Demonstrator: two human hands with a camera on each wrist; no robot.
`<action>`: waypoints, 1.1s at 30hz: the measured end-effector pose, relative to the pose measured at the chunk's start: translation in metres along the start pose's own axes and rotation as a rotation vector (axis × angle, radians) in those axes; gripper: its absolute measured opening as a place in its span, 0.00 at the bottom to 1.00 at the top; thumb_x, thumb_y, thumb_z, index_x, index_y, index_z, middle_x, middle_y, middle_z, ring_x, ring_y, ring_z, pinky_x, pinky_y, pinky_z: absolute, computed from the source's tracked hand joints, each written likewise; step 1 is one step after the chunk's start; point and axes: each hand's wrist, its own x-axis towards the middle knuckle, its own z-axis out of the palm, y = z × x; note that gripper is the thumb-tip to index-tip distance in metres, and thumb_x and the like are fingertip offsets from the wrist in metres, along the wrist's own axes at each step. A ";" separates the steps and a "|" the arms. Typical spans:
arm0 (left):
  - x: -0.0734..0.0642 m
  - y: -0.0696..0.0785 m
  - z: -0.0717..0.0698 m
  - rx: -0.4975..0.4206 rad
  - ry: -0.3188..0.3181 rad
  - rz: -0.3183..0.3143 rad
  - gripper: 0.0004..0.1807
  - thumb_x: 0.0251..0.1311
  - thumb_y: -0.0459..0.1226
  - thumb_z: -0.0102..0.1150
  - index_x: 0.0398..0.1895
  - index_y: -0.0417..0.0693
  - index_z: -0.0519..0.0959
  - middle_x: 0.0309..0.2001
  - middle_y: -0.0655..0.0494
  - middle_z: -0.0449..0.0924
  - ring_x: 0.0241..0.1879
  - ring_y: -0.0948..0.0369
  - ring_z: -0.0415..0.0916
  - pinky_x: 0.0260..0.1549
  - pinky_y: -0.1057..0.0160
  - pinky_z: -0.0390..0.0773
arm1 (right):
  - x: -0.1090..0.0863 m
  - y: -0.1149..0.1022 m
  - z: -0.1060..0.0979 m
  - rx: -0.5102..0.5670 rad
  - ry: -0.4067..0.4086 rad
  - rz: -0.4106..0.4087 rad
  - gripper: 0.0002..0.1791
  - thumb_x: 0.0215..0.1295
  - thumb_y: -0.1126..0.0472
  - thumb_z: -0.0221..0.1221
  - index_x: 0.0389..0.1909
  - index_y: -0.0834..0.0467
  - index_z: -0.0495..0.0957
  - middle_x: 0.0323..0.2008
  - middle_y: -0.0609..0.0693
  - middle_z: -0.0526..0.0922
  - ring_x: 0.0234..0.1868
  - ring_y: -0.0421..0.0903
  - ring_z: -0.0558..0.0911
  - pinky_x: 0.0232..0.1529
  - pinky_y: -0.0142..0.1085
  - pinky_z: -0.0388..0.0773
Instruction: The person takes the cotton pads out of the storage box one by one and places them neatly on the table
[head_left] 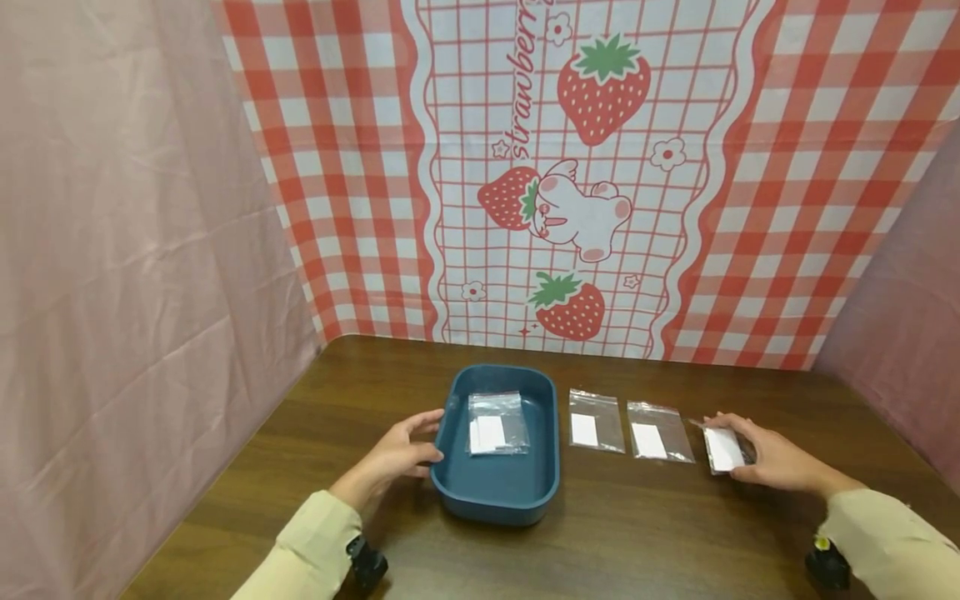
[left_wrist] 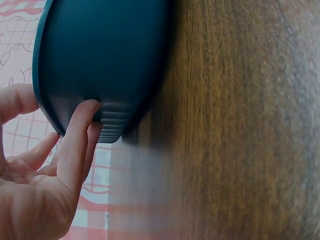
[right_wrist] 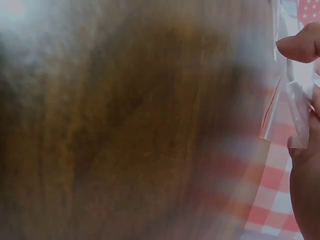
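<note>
From the head, our widest view, we look forward and down over bench (head_left: 637, 533) and cloth (head_left: 360, 167). At the left wrist we look from close beside the tub (head_left: 491, 508), which the head view shares. At the right, the bench fills most of our frame, a bag (right_wrist: 298, 107) near at its edge. Both wrist views lie sideways.
</note>
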 end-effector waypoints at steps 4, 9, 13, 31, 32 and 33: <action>0.000 0.001 0.000 -0.008 -0.002 0.001 0.37 0.47 0.23 0.57 0.66 0.38 0.61 0.60 0.33 0.64 0.40 0.49 0.76 0.29 0.52 0.79 | 0.000 0.008 0.002 0.007 -0.049 0.029 0.35 0.36 0.66 0.68 0.51 0.62 0.69 0.53 0.72 0.70 0.48 0.64 0.73 0.34 0.39 0.71; -0.001 0.001 0.001 -0.008 0.001 -0.002 0.37 0.47 0.23 0.57 0.66 0.38 0.61 0.60 0.33 0.64 0.39 0.49 0.76 0.29 0.52 0.79 | 0.001 0.014 0.006 0.059 -0.086 0.053 0.32 0.42 0.66 0.65 0.52 0.63 0.67 0.51 0.71 0.70 0.38 0.50 0.72 0.30 0.37 0.68; -0.001 0.001 0.001 0.001 0.010 -0.004 0.37 0.47 0.23 0.57 0.66 0.38 0.62 0.59 0.33 0.65 0.42 0.48 0.75 0.30 0.52 0.79 | 0.002 0.015 0.009 0.074 -0.084 0.047 0.31 0.42 0.65 0.64 0.52 0.63 0.66 0.50 0.70 0.70 0.37 0.49 0.71 0.30 0.38 0.67; -0.002 0.004 0.002 0.002 0.008 -0.008 0.37 0.47 0.24 0.56 0.66 0.38 0.61 0.59 0.33 0.64 0.40 0.49 0.76 0.30 0.52 0.79 | -0.002 0.028 0.017 0.075 -0.026 -0.061 0.32 0.45 0.65 0.62 0.57 0.62 0.70 0.62 0.42 0.63 0.62 0.62 0.59 0.44 0.65 0.59; -0.002 0.004 0.002 0.000 0.007 -0.008 0.37 0.47 0.23 0.56 0.66 0.37 0.61 0.59 0.33 0.64 0.39 0.50 0.76 0.30 0.52 0.79 | -0.002 0.027 0.017 0.084 -0.018 -0.069 0.31 0.46 0.65 0.61 0.57 0.61 0.70 0.62 0.38 0.62 0.64 0.55 0.57 0.44 0.65 0.59; -0.001 0.004 0.002 -0.003 0.007 -0.009 0.37 0.47 0.23 0.56 0.66 0.38 0.61 0.59 0.33 0.64 0.39 0.50 0.76 0.30 0.53 0.79 | -0.003 0.026 0.018 0.095 -0.014 -0.077 0.31 0.47 0.65 0.61 0.57 0.61 0.70 0.62 0.36 0.61 0.65 0.47 0.55 0.45 0.65 0.58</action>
